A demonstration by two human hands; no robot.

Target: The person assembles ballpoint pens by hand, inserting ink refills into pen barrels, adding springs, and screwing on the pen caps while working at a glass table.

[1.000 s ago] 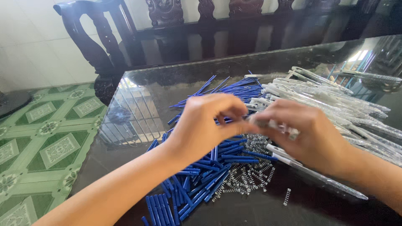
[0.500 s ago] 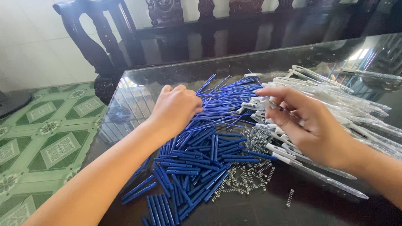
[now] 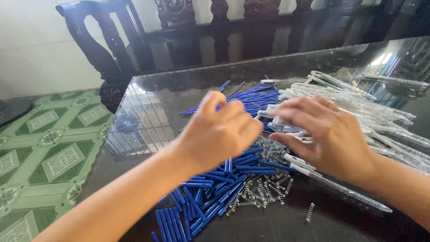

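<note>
A heap of blue plastic pen tubes point(image 3: 210, 188) lies on the dark glass table point(image 3: 179, 94). Small metal springs point(image 3: 264, 183) are scattered beside it. To the right spreads a pile of clear pen barrels point(image 3: 358, 103). My left hand point(image 3: 219, 132) hovers blurred above the blue tubes with its fingers curled; anything inside it is hidden. My right hand point(image 3: 322, 134) is close to its right, over the springs, fingers closed around a clear barrel with white parts showing at its fingertips. The two hands almost touch.
Dark carved wooden chairs point(image 3: 107, 49) stand along the far edge of the table. A green patterned mat point(image 3: 45, 152) covers the floor to the left. One loose spring point(image 3: 310, 212) lies near the front edge.
My left hand went out to the blue tube heap, then came back right toward my right hand. My right hand dropped slightly and closed over the barrels.
</note>
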